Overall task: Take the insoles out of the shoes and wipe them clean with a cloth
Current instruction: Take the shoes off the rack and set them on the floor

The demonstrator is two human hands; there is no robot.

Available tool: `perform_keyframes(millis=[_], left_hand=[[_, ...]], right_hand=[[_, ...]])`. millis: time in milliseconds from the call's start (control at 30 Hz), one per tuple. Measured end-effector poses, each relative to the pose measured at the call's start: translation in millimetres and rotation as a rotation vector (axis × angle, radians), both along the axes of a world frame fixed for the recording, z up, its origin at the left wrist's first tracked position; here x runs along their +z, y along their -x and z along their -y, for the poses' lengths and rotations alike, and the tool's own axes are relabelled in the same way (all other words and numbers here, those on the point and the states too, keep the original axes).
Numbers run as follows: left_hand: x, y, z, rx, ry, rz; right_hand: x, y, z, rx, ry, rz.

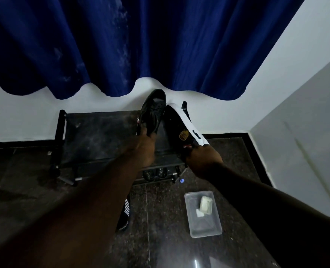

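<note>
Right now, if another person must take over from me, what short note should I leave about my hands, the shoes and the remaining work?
Left hand grips the heel of the all-black shoe, raised over the shoe rack.
Right hand grips the heel of the black shoe with white sole, raised beside it.
The clear tray on the floor holds a whitish cloth.
Done: both shoes are in hand.
Left: pull out both insoles and wipe them with the cloth.

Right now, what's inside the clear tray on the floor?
A folded whitish cloth and a smaller white piece lie in the tray; anything beneath the cloth is covered.
</note>
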State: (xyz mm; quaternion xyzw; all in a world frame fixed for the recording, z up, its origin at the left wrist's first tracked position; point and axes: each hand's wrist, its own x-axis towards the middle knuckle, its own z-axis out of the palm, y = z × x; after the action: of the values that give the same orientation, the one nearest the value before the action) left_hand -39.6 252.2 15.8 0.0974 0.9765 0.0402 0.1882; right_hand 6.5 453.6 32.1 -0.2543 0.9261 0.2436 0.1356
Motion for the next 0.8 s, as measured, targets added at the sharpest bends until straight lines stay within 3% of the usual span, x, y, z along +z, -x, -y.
perform_keyframes(millis=[133,500,800], left_hand=[[-9,6,0,-0.020,0.018,-0.005],[-55,18,15,-0.041,-0.129,-0.073],[-49,13,21,-0.025,-0.194,-0.134]], right_hand=[[-12,10,4,0.152,-0.012,0.052],[-33,47,0,0.061,-0.207,0.047],[17,24,-22,-0.395,0.219,-0.017]])
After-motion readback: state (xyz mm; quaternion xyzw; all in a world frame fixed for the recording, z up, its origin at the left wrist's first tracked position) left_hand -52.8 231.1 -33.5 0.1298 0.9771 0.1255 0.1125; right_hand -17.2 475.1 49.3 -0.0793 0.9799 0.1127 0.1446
